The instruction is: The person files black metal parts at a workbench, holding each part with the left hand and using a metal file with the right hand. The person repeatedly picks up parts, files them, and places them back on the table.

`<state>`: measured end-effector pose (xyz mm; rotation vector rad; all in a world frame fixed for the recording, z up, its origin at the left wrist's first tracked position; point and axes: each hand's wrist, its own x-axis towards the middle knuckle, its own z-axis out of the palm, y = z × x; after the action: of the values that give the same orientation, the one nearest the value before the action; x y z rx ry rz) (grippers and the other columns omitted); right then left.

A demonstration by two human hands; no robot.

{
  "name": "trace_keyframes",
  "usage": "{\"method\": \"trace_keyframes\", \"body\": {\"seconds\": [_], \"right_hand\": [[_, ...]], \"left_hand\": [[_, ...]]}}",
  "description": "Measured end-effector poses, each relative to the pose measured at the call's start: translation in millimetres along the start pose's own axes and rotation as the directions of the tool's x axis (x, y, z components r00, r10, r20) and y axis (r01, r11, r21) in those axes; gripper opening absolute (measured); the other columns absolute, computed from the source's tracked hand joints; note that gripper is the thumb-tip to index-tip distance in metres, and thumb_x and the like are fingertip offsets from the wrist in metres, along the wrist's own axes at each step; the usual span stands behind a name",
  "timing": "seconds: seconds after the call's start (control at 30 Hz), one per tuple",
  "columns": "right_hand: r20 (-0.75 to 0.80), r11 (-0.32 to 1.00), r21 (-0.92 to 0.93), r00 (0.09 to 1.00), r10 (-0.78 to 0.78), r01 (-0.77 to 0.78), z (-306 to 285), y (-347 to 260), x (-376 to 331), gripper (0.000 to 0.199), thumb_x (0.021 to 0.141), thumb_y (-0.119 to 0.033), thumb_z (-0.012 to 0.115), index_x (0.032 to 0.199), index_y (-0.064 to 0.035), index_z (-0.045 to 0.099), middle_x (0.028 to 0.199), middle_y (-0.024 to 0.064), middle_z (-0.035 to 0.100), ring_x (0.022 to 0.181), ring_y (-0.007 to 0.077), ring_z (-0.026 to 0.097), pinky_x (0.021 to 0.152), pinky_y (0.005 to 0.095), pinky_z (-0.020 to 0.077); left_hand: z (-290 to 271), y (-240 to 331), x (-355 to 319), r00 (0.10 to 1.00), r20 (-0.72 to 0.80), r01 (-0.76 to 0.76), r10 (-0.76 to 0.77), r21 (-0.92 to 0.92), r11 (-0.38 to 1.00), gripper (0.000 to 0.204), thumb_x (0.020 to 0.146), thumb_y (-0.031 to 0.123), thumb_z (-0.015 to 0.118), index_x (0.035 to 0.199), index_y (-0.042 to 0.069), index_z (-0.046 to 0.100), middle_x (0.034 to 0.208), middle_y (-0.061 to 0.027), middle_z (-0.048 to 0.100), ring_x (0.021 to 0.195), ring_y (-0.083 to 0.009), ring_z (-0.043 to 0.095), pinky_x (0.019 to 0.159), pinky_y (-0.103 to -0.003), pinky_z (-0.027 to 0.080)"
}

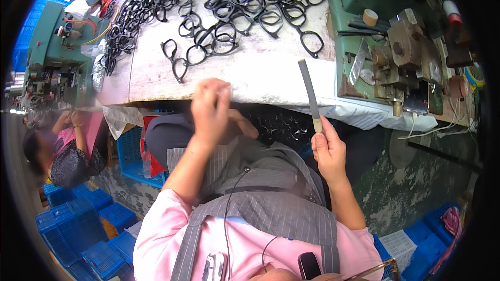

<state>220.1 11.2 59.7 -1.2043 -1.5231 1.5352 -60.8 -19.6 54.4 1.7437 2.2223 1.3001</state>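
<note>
Black eyeglass frame fronts point(225, 32) lie in a loose heap over the white worktable point(156, 86); the nearest ones reach toward its front edge. My left hand point(211, 112) is raised over that edge, just short of the closest frame point(179, 68). Its fingers look bent but are smeared by motion, so whether they hold anything does not show. In my right hand point(329, 151) is a slim dark grey stick point(309, 86) with a tan end, gripped at that end between thumb and fingers. It points up, away from me, above the table's edge.
A green machine with a metal clamp block point(409, 47) stands at the right, and another green machine point(52, 47) at the left. White plastic sheeting point(359, 114) hangs over the table edge. Blue crates point(78, 229) are stacked at lower left, near another person point(78, 151).
</note>
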Motion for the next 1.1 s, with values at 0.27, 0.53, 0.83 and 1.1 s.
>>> {"method": "trace_keyframes", "body": {"seconds": [0.27,0.53,0.83,1.1], "right_hand": [[-0.010,0.998,0.005,0.998,0.067,-0.067,2,4,-5,0.040,0.093,-0.004,0.051,0.133,-0.0011,0.051,0.069,0.0013,0.054,0.061,0.0069,0.050,0.058,0.0217,0.0437],[0.010,0.997,-0.063,0.999,-0.037,0.037,0,13,-1,0.041,0.096,-0.007,0.050,0.136,0.0004,0.046,0.072,-0.0014,0.051,0.056,0.0030,0.042,0.049,0.0178,0.0343],[0.257,0.733,0.461,0.866,0.430,-0.500,-13,28,6,0.036,0.099,-0.014,0.047,0.134,-0.0048,0.047,0.069,0.0005,0.050,0.048,0.0044,0.039,0.042,0.0195,0.0317],[0.664,0.127,0.713,0.722,0.197,-0.690,-33,44,17,0.041,0.101,-0.023,0.041,0.137,-0.0043,0.041,0.067,-0.0002,0.042,0.044,0.0037,0.030,0.038,0.0181,0.0238]], "left_hand": [[-51,-79,93,0.977,-0.144,0.211,-0.159,0.518,0.829,0.026,0.083,0.022,0.068,0.097,0.001,0.064,0.098,-0.0229,0.059,0.092,-0.0396,0.054,0.084,-0.045,0.044],[-28,-90,48,0.996,-0.012,0.075,-0.087,0.637,0.767,0.022,0.084,0.023,0.066,0.086,0.002,0.060,0.087,-0.0204,0.060,0.085,-0.0408,0.053,0.073,-0.049,0.043],[-48,-54,47,0.837,-0.416,0.104,-0.356,-0.517,0.849,0.032,0.101,0.023,0.044,0.078,0.003,0.054,0.076,0.0001,0.048,0.070,-0.0075,0.042,0.065,-0.022,0.036],[13,37,-26,0.960,0.213,0.267,-0.180,-0.515,0.814,0.020,0.095,0.009,0.051,0.081,-0.001,0.062,0.071,-0.0074,0.057,0.065,-0.0172,0.057,0.058,-0.030,0.043]]}}
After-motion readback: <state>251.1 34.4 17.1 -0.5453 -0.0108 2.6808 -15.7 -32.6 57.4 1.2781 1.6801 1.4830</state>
